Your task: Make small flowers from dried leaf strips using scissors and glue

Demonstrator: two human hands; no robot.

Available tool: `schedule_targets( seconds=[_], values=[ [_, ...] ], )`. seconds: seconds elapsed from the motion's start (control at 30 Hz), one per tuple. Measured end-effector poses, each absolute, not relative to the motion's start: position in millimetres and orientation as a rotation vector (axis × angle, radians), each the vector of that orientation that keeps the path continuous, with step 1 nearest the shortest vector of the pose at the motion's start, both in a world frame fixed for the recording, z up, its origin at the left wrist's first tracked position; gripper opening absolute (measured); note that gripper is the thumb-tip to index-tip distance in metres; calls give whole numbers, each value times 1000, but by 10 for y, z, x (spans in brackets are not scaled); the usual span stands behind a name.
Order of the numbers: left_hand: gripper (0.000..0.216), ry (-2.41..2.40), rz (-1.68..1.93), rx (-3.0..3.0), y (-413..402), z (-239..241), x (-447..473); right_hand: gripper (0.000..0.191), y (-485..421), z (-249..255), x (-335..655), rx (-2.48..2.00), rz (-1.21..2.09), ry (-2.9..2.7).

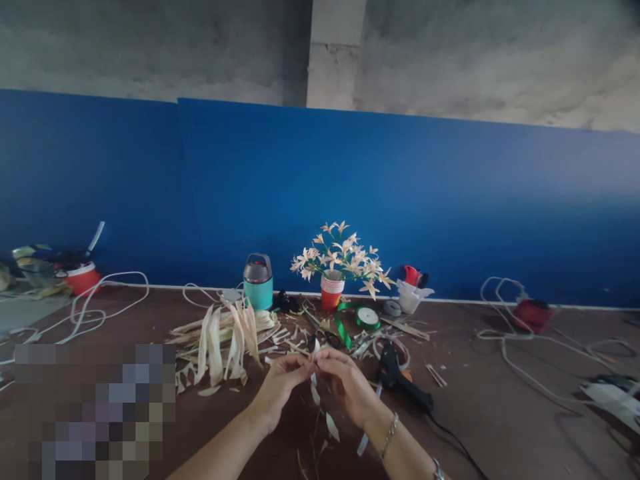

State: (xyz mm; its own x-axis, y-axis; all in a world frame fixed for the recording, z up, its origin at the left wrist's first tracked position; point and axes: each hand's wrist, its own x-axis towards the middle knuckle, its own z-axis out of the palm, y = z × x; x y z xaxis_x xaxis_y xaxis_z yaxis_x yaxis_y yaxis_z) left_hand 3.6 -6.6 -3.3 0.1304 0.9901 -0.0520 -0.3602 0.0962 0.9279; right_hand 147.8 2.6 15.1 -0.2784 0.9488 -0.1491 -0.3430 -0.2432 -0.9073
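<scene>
My left hand (283, 383) and my right hand (349, 381) meet at the middle of the table, fingertips pinched together. Between them a small pale petal-shaped strip (317, 347), like dried husk, points upward; its lower part is hidden by the fingers. Cut pale pieces (331, 427) lie below the hands. To the right of my right hand rests a black glue gun (400, 377) with its cord trailing forward. Dried husks (215, 347) are heaped to the left. Beyond the fingers are a green ribbon spool (369, 318) and scattered scraps.
Pale flowers (345, 253) stand in stacked red cups (332, 293) near a blue partition (250, 180). A teal container (259, 293) is left of them, a white cup (410, 298) right. Cables (507, 340) cross both sides. A blurred patch covers the lower left.
</scene>
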Motion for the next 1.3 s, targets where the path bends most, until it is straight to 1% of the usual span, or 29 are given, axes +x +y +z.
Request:
schedule_targets(
  seconds=[0.27,0.57,0.63,0.67,0.7,0.8,0.83,0.9,0.97,1.0,1.07,1.13,1.23,1.3],
  values=[
    [24,873,1226,949,-67,-16,35,11,28,172,1470,-945,1696,-978],
    [24,901,1223,1001,-64,-10,22,20,59,102,1465,-930,1630,-1174],
    [25,890,1210,1016,-59,-12,15,22,127,134,1534,-1075,1437,-1373],
    [25,893,1202,1018,-56,-11,12,23,169,167,1606,-1176,1278,-1499],
    [26,905,1200,1020,-54,-11,11,22,210,211,1706,-1310,1046,-1649],
    [27,966,1210,1016,-49,-6,13,11,262,358,2123,-1479,806,-1705],
    [26,982,1217,1012,-48,-3,16,11,243,394,2269,-1574,714,-1734],
    [25,997,1227,1005,-48,3,23,17,157,423,2503,-2048,300,-1944],
    [24,1008,1232,1020,-49,10,29,36,43,392,2620,-2291,85,-2043],
    [23,1014,1233,1030,-51,14,30,42,-9,361,2635,-2340,21,-2078],
    [22,1018,1231,1040,-54,20,29,47,-84,290,2603,-2365,-82,-2113],
    [22,1013,1235,1040,-56,24,24,47,-116,232,2542,-2352,-147,-2105],
    [21,1023,1242,1048,-52,23,10,48,-109,192,2498,-2335,-159,-2075],
    [21,1038,1247,1057,-44,16,0,44,-89,187,2524,-2318,-159,-2056]
  ],
)
